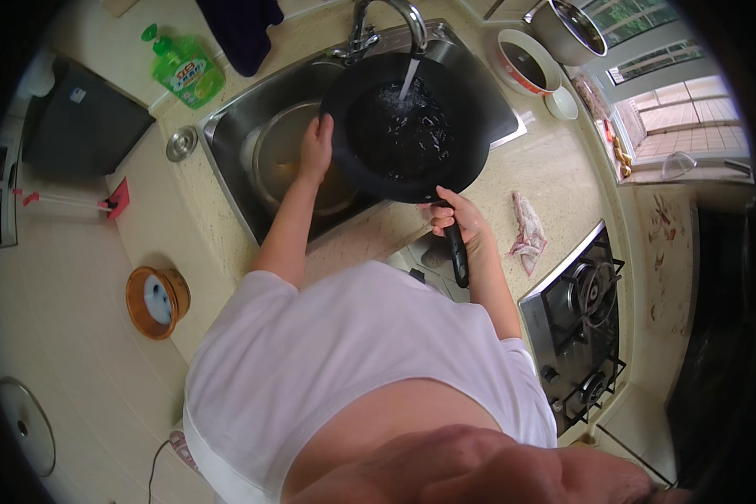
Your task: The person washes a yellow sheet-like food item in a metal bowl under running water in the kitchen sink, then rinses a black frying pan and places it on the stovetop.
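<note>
A black wok [378, 151] is held over the right part of the steel sink [227, 135]. Water streams into it from the chrome faucet [417, 28] and pools at its bottom. My left hand [317, 150] grips the wok's left rim. Around the base of the black wok handle [457, 255], my right hand [457, 214] is closed. Below and left of the wok, a round shape, perhaps a basin or pan [283, 151], lies in the sink with cloudy brownish water. The wok hides the sink's right part.
A green detergent pump bottle [192, 75] stands behind the sink, left of a dark cloth [242, 31]. A crumpled rag [528, 233] lies on the counter near the gas stove [573, 327]. Bowls [551, 69] and a steel pot [567, 31] sit at the back right.
</note>
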A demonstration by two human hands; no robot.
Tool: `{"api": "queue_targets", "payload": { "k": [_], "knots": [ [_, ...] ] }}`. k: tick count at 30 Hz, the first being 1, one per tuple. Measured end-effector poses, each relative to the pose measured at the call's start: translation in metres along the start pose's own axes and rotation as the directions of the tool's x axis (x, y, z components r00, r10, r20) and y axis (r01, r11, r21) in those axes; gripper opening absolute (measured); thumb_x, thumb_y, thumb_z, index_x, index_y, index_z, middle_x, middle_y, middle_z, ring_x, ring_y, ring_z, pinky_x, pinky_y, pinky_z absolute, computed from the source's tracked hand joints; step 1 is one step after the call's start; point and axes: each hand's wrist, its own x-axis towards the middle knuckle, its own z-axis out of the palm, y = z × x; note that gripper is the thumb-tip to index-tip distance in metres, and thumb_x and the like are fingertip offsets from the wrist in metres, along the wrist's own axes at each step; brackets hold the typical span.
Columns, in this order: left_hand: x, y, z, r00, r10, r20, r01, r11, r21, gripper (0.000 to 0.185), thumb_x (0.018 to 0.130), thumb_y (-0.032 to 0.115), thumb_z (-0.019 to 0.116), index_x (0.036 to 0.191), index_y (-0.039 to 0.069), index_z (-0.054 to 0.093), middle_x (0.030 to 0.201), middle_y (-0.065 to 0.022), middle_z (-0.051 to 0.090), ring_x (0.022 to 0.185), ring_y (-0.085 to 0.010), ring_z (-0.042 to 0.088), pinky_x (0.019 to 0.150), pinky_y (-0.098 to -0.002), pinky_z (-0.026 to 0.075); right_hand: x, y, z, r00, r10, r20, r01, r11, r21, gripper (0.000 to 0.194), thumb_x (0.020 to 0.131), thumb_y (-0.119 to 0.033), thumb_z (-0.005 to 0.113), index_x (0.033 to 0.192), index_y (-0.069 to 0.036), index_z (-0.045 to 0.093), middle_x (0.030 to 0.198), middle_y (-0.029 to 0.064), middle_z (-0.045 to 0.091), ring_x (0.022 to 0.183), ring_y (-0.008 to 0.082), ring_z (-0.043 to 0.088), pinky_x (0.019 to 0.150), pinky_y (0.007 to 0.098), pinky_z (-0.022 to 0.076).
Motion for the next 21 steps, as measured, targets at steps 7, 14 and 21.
{"api": "queue_targets", "payload": {
  "k": [7,14,21],
  "knots": [
    [0.045,-0.064,-0.072,0.966,-0.228,0.12,0.034,0.575,0.817,0.066,0.08,0.044,0.065,0.135,0.017,0.042,0.132,-0.0165,0.045,0.119,-0.0312,0.047,0.096,-0.0463,0.04,0.0,0.001,0.005,0.995,0.005,-0.099,-0.007,1.0,-0.013,0.051,0.096,-0.039,0.045,0.106,0.01,0.055,0.053,-0.01,0.029,0.043,0.0016,0.029,0.049,0.0221,0.0431],
    [0.067,-0.187,-0.074,0.871,-0.42,0.255,-0.166,0.238,0.957,0.106,0.063,0.047,0.077,0.147,0.02,0.018,0.149,-0.0205,0.019,0.135,-0.04,0.023,0.108,-0.0518,0.028,0.007,-0.003,0.014,1.0,0.004,-0.016,-0.004,0.999,-0.043,0.051,0.097,-0.039,0.042,0.103,0.01,0.057,0.054,-0.0094,0.027,0.043,0.0027,0.028,0.05,0.0233,0.0449],
    [0.051,-0.224,-0.043,0.794,-0.371,0.482,-0.406,0.268,0.874,0.067,0.08,0.036,0.06,0.138,0.009,0.037,0.141,-0.0194,0.035,0.13,-0.0343,0.036,0.105,-0.0445,0.032,-0.003,0.003,-0.001,0.998,-0.016,-0.057,0.017,1.0,0.012,0.052,0.097,-0.038,0.043,0.104,0.011,0.056,0.055,-0.0087,0.029,0.044,0.0033,0.029,0.051,0.0227,0.0454]
  ]
}}
